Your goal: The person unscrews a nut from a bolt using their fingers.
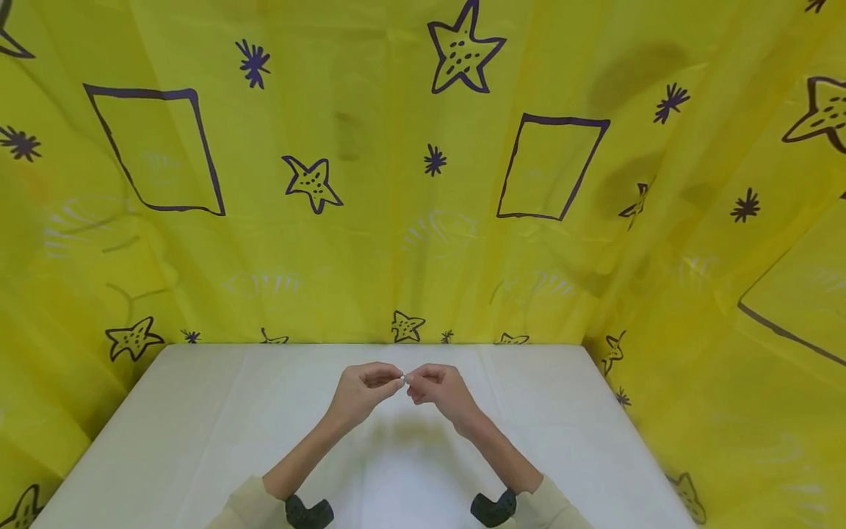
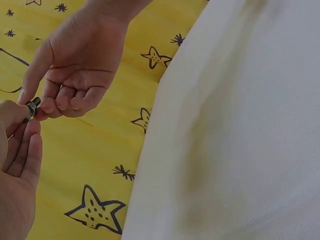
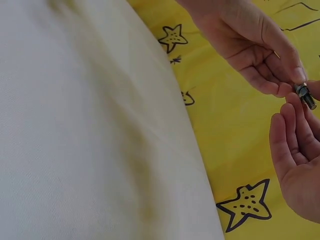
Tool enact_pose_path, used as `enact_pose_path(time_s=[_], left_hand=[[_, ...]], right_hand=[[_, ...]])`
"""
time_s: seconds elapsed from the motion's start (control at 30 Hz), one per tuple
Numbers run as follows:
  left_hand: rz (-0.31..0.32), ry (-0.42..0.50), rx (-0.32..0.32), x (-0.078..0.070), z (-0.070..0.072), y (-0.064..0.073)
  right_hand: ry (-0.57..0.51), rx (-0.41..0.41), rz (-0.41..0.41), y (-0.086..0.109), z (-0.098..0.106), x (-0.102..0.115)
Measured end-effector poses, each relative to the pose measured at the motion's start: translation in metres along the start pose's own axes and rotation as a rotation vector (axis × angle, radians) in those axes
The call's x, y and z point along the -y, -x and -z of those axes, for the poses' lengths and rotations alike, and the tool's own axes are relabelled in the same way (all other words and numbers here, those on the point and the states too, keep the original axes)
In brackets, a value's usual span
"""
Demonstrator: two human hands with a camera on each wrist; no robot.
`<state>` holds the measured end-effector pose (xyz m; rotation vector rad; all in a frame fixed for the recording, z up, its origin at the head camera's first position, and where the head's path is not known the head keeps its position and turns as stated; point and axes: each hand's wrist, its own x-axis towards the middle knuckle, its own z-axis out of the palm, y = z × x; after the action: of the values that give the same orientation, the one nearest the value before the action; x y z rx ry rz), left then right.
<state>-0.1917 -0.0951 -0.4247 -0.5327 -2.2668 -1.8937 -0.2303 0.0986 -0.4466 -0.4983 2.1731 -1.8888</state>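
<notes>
Bolt (image 3: pixel 305 95) held up over the white table (image 1: pixel 251 419), at fingertip height between two pinches.

The left hand (image 1: pixel 360 392) and right hand (image 1: pixel 446 394) meet tip to tip, thumb and forefinger of each drawn narrow on the small metal piece. Its threaded end (image 3: pixel 311 103) pokes out beside a thicker collar (image 3: pixel 302 90); whether that is a separate nut cannot be told. Working it well probably calls for one steady pinch, a light touch from the other, thread held straight, and hands low in case it slips.

Two hands (image 1: pixel 360 397) (image 1: pixel 449 397), one bolt (image 3: pixel 305 96), one table (image 1: pixel 251 411), two sleeves (image 1: pixel 250 505) (image 1: pixel 550 507), two black wrist devices (image 1: pixel 308 513) (image 1: pixel 493 509)
</notes>
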Motion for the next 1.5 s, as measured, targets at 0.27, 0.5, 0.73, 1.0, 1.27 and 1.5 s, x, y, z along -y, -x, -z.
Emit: enact_pose_path(time_s=[0.27,0.5,0.73,1.0,1.27,1.5], left_hand=[[0.005,-0.021,-0.010,-0.0002,-0.0008,-0.0002],[0.003,-0.019,-0.017,0.0034,-0.0005,-0.0012],[-0.019,-0.006,-0.008,0.0046,-0.0006,-0.0022],[-0.032,0.006,0.010,0.0066,-0.0013,-0.0023],[-0.036,0.002,0.001,0.0087,-0.0014,-0.0018],[-0.028,0.005,0.000,0.0081,-0.0010,-0.0021]], right_hand=[[0.009,0.003,0.081,0.0011,0.0000,0.0021],[-0.009,0.020,0.088,0.0008,0.0015,0.0014],[-0.052,0.044,0.045,-0.0003,0.0023,0.0035],[-0.042,0.016,0.039,-0.0009,0.0018,0.0017],[-0.020,0.008,0.127,0.0009,-0.0001,0.0012],[-0.051,0.002,0.110,0.0022,0.0010,0.0030]])
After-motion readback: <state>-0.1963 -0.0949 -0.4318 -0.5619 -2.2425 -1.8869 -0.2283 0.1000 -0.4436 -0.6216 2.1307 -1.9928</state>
